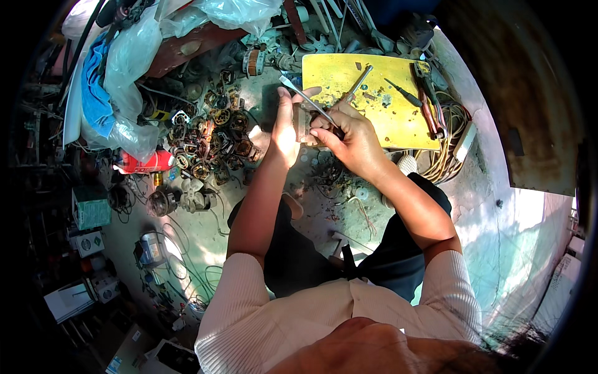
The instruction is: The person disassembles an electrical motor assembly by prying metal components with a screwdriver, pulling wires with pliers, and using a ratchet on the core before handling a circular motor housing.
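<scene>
My left hand [286, 128] is wrapped round one side of a small grey-brown, block-shaped metal part [302, 123], thumb upright along its edge. Against the part's other side, my right hand [352, 138] is closed on a screwdriver [306, 100]. The screwdriver's bright shaft slants up and left across the part, its flat tip above my left fingers. Its handle is mostly hidden in my right fist. Both hands are held just over the near left corner of a yellow board [392, 134].
On the board lie a metal rod-shaped tool [361, 81], a thin black-handled tool [403, 93] and a long-handled plier-like tool [428, 109]. Coiled cables [458, 118] sit to the right. Left are a heap of small motor parts [215, 128], a red bag [146, 162] and a blue cloth [98, 84].
</scene>
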`<state>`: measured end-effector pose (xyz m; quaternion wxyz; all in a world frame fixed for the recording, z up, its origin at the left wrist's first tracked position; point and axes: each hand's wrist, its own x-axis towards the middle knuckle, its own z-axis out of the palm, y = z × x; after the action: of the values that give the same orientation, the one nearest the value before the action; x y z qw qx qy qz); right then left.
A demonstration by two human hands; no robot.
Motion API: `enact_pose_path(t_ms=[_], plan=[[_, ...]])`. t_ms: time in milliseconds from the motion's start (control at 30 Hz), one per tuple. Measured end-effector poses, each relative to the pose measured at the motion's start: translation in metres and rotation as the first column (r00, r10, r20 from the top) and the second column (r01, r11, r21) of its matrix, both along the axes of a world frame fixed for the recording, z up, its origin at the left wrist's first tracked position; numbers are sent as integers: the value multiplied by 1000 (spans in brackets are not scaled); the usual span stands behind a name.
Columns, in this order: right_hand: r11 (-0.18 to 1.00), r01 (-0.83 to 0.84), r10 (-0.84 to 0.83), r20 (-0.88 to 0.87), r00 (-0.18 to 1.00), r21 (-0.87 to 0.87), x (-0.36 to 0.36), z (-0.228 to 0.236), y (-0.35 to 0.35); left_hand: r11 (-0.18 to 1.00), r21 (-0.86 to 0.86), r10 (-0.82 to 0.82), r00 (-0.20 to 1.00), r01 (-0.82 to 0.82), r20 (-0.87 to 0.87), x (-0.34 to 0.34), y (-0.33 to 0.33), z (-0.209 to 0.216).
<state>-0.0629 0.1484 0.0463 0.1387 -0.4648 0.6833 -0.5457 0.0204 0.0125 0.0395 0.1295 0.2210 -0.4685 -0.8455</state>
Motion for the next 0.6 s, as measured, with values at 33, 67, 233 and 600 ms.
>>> enact_pose_path(t_ms=[33, 67, 233, 600], plan=[[1000, -4, 4, -29, 1000, -15, 0, -1, 0, 999, -26, -23, 999, 22, -25, 2, -3, -9], [1000, -8, 6, -58, 998, -30, 0, -2, 0, 998, -52, -48, 998, 45, -49, 2, -4, -11], [978, -202, 170, 363, 916, 51, -6, 4, 4, 982, 177, 80, 994, -65, -80, -2, 1, 9], [982, -138, 138, 9, 990, 132, -6, 20, 13, 984, 176, 70, 977, -34, -203, 16, -41, -2]])
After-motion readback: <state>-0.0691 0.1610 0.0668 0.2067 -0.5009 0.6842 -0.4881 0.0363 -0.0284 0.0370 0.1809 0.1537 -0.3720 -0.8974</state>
